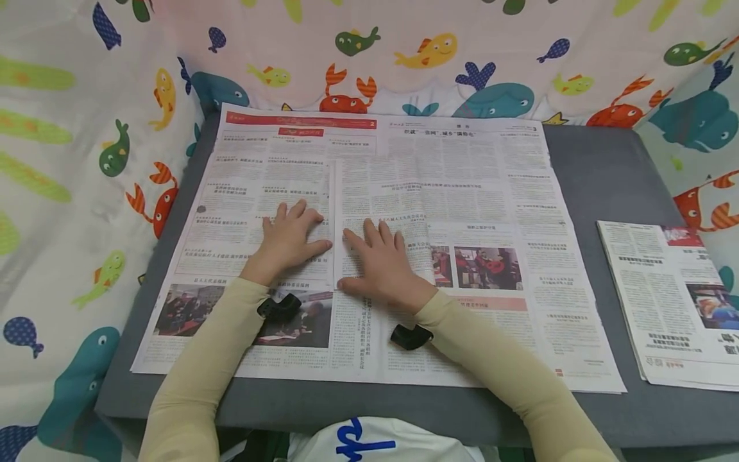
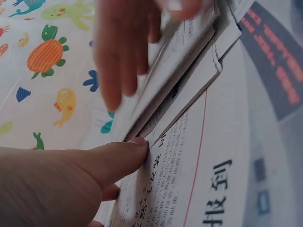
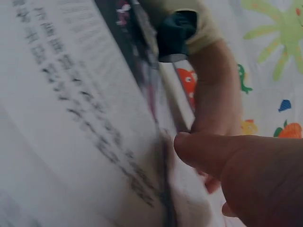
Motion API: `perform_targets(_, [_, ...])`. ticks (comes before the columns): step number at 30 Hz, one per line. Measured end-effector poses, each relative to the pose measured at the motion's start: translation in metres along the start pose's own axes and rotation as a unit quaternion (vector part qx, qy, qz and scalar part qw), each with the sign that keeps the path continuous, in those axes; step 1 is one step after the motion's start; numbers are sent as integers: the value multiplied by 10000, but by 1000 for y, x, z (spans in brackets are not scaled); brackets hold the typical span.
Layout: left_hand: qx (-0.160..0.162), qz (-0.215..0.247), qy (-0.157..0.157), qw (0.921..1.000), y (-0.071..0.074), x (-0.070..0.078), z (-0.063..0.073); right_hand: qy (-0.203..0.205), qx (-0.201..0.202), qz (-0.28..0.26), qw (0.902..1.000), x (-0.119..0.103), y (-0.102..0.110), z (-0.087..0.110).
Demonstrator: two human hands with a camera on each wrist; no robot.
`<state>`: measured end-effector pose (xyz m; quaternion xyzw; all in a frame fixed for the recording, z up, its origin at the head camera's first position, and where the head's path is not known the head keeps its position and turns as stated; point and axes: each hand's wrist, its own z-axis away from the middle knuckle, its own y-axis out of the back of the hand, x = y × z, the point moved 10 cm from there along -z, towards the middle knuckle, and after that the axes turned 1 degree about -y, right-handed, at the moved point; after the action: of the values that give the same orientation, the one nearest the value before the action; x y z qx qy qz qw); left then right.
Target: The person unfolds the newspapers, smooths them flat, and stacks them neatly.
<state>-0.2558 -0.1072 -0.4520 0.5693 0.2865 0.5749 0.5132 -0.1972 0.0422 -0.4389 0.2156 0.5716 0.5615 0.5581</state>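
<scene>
An open newspaper lies spread out with its centre fold between my two hands. My left hand rests on the left page, fingers spread and thumb pointing toward the fold. On the other side of the fold, my right hand is over the page with its fingers stretched out, slightly blurred. In the left wrist view the left thumb touches the paper close to the layered page edges, and the blurred right fingers show above. The right thumb appears close by the paper in the right wrist view.
A folded newspaper lies on the right side of the grey table. Behind and to the left hangs a curtain printed with sea animals. Black wrist cameras sit under both sleeves. The table's front edge is near my body.
</scene>
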Motion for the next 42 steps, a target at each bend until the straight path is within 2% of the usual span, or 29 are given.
perform_targets(5, [15, 2, -12, 10000, 1, 2, -2, 56, -95, 155, 9998, -2, -12, -2])
perform_targets(14, [23, -41, -20, 10000, 3, 4, -2, 112, -12, 289, 9995, -3, -8, -3])
perform_targets(20, [-2, 31, -37, 10000, 3, 4, -1, 264, 269, 308, 9988, -5, -2, -2])
perform_targets(27, [-34, 108, -47, 9999, 0, 4, -1, 591, 878, 277, 9940, -6, 10, -1])
perform_targets(32, [-150, 131, -52, 9998, -5, 4, 0, 697, 1247, -201, 9895, -3, 23, 0])
perform_targets(38, [-168, 98, -59, 9998, -5, 5, 1, 319, 1424, -842, 9857, 14, 47, 7])
perform_targets(42, [-173, 89, -94, 9998, -4, 5, 2, 56, 1857, -1300, 9740, 31, 71, 16])
